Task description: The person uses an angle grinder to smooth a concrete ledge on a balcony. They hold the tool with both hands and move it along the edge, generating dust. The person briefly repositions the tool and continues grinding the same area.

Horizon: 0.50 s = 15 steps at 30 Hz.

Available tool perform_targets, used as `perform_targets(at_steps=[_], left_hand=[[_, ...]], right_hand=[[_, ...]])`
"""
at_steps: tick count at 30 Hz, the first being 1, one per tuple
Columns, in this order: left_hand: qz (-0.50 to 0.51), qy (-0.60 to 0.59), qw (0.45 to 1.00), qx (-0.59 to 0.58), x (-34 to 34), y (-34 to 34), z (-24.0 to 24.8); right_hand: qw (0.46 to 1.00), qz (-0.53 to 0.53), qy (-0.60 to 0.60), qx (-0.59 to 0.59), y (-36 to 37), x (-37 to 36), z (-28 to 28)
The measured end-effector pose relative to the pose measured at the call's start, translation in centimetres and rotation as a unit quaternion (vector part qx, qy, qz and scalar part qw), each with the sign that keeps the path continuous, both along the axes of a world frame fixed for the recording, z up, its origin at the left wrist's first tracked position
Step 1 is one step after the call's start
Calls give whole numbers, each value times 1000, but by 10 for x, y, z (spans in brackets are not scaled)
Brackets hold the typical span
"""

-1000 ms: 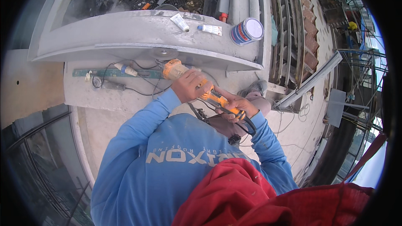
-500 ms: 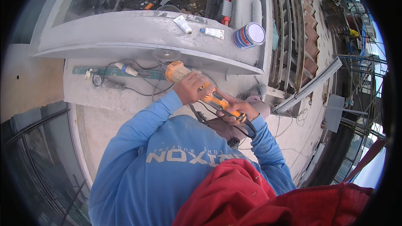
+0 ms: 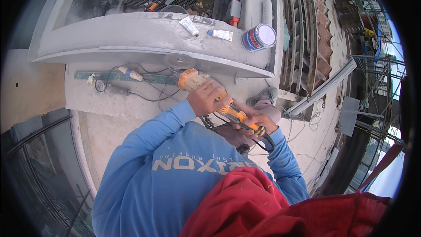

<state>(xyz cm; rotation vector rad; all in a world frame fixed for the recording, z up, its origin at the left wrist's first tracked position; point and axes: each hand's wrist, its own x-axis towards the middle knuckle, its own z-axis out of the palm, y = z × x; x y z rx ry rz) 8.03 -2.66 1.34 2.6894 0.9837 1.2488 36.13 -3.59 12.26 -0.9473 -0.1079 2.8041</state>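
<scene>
Both my hands hold a yellow angle grinder (image 3: 230, 113) that lies slantwise in front of me. My left hand (image 3: 206, 99) is wrapped round its body behind the head, and my right hand (image 3: 258, 126) grips the rear end where the black cord comes out. The round grinding disc (image 3: 179, 61) looks blurred and lies at the front face of the grey ledge (image 3: 131, 52); whether it touches cannot be made out. Pale dust hangs about the ledge's left part.
On the ledge lie two tubes, one white (image 3: 189, 26) and one blue-capped (image 3: 220, 34), beside a blue-and-white tin (image 3: 259, 37). Below it are a green bar (image 3: 114, 77), a second power tool (image 3: 115, 88) and loose cords. Metal lengths (image 3: 300, 39) lie right, near scaffolding (image 3: 380, 66).
The grinder and both my hands have moved to the right and slightly down. Its disc has shifted right along the ledge, and more dust shows at the upper left.
</scene>
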Motion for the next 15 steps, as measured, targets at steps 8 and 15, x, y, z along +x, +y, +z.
perform_targets(at_steps=[8,15], left_hand=[[0,15,1000,-16,-16,8,-11],[-1,18,1000,-5,-28,20,-19]], right_hand=[[998,4,54,-18,11,-7,-34],[997,-8,74,-27,23,-21,-41]])
